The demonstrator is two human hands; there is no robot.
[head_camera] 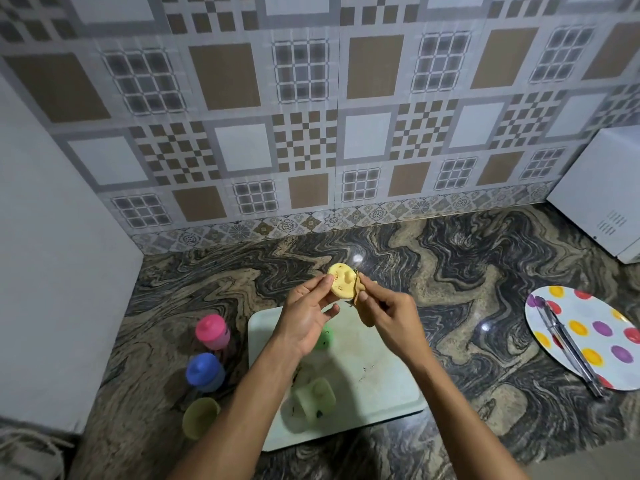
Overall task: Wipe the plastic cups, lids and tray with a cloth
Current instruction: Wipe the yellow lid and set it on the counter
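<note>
Yellow lid [341,284], pinched by left hand [304,320], gets wiped with cloth [360,287] pinched in right hand [391,313]; turning it likely follows.

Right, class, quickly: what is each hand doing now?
Left hand: holds the yellow lid.
Right hand: pinches the cloth against the lid.

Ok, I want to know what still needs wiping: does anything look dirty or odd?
Yes: the yellow lid held by the left hand carries dark marks, and the tray has dark specks near its middle. Nothing looks spilled or broken.
</note>
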